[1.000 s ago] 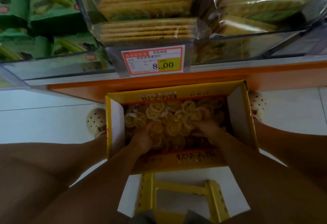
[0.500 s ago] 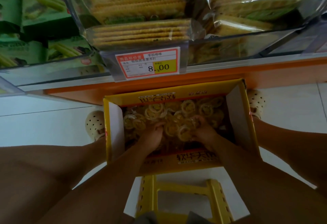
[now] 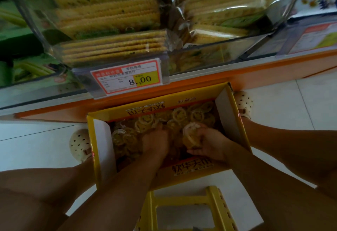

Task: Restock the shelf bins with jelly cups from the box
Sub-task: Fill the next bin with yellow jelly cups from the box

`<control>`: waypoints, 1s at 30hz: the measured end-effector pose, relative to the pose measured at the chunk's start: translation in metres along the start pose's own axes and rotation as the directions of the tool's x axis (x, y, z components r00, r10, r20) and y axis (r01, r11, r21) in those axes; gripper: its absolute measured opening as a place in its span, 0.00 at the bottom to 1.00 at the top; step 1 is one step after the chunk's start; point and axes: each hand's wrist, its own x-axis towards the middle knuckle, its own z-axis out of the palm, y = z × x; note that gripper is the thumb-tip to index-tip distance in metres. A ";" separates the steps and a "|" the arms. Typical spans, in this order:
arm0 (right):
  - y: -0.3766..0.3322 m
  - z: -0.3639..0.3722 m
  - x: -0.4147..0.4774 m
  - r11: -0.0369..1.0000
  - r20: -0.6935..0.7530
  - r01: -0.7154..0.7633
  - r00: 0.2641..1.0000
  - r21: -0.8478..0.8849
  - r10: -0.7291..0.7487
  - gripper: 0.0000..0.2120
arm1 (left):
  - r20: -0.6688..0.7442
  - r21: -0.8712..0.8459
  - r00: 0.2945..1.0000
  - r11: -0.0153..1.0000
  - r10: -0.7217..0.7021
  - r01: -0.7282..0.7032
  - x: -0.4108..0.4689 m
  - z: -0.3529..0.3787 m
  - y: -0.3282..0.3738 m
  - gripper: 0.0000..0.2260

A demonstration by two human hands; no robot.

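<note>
An open yellow cardboard box [image 3: 99, 148] stands on the floor between my feet, filled with several yellow jelly cups [image 3: 197, 114]. Both of my hands are inside it. My left hand [image 3: 155, 142] is dug into the pile with its fingers curled among the cups; its grip is hidden. My right hand [image 3: 207, 142] curls around a bunch of jelly cups [image 3: 190, 134], one white-rimmed cup showing on top of the fingers.
Clear shelf bins [image 3: 116, 48] with packs of crackers hang just above the box, with a price tag [image 3: 127, 77] reading 8.00. Green snack boxes [image 3: 27, 66] fill the left bin. A yellow plastic stool [image 3: 184, 210] sits beneath me on the white tiles.
My right hand has turned and closed round a bunch of cups and lifted them a little. My left hand has pushed deeper into the pile. The view has shifted left.
</note>
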 end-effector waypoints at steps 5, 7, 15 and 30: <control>-0.008 0.009 -0.013 0.998 0.109 0.001 0.994 0.066 -0.008 0.24 | 0.135 -0.577 0.991 0.813 -0.008 0.085 -0.018 -0.026 -0.019 0.14; -0.008 0.020 -0.020 1.000 0.113 0.018 0.993 0.000 -0.018 0.20 | 0.151 -0.748 0.989 0.653 -0.004 0.117 -0.033 -0.047 -0.024 0.14; 0.012 0.062 -0.073 0.838 0.115 0.348 0.937 -0.420 -0.331 0.06 | 0.191 -0.970 0.980 0.163 0.059 0.179 -0.101 -0.098 -0.017 0.08; -0.038 0.156 -0.277 0.103 0.362 0.861 0.315 -0.498 -0.877 0.05 | -0.439 -0.874 0.895 0.194 0.078 -0.446 -0.224 -0.259 -0.014 0.13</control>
